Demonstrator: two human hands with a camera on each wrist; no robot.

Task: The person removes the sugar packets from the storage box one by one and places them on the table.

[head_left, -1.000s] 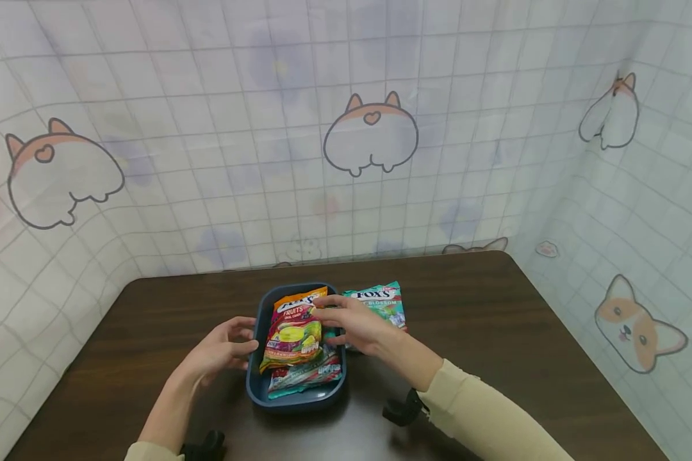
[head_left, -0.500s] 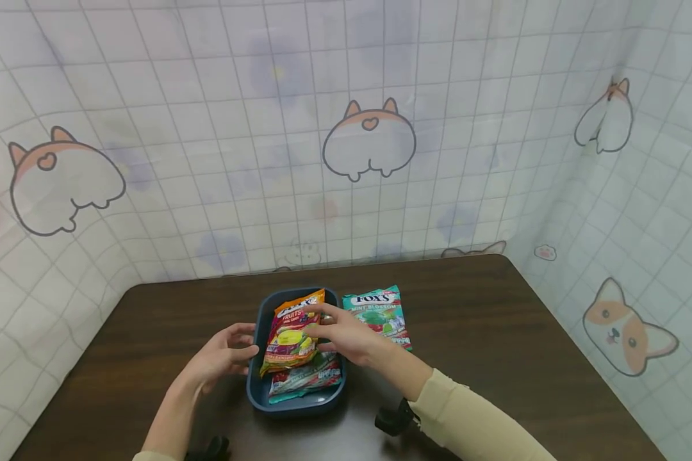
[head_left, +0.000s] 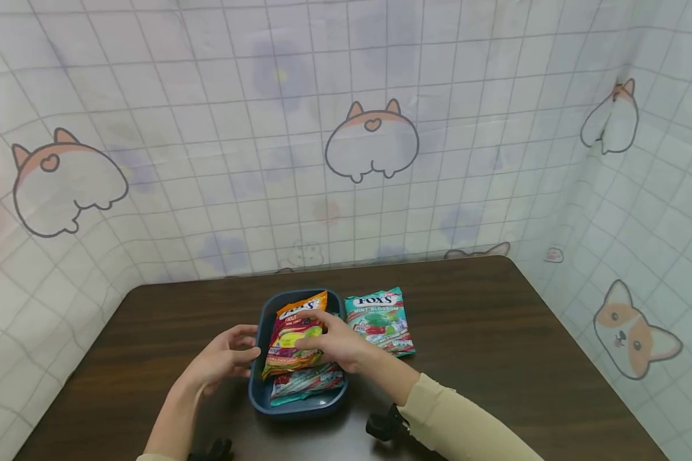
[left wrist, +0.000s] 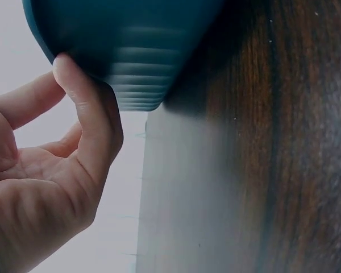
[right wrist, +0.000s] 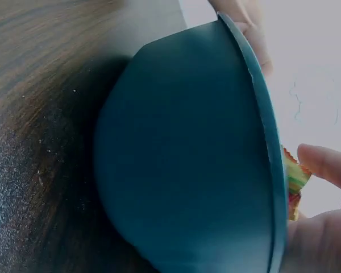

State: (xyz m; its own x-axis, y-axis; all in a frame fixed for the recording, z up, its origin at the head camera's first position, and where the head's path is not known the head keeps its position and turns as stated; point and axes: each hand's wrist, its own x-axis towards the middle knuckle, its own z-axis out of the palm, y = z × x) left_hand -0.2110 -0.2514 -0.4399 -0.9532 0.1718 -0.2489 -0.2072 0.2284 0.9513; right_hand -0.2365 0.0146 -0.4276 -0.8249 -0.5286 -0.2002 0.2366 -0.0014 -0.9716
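A dark blue rectangular tub [head_left: 258, 400] stands on the table, holding candy bags. On top lies an orange and red fruit candy bag [head_left: 282, 363]; under it shows a teal and red candy bag [head_left: 308, 382]. My left hand [head_left: 225, 358] touches the tub's left rim with relaxed fingers, and its fingertips meet the rim in the left wrist view. Spread over the fruit bag's right side, my right hand [head_left: 337, 342] touches it with fingers and thumb apart. In the right wrist view the tub wall [right wrist: 187, 148] hides most of the bag.
A teal mint candy bag [head_left: 380, 320] lies flat on the table just right of the tub. The dark wood table [head_left: 467, 320] ends at a white grid-patterned curtain [head_left: 236, 211] behind and at the sides.
My right hand has moved left and slightly down across the fruit bag, baring more of the mint bag beside the tub. The left hand stays at the rim.
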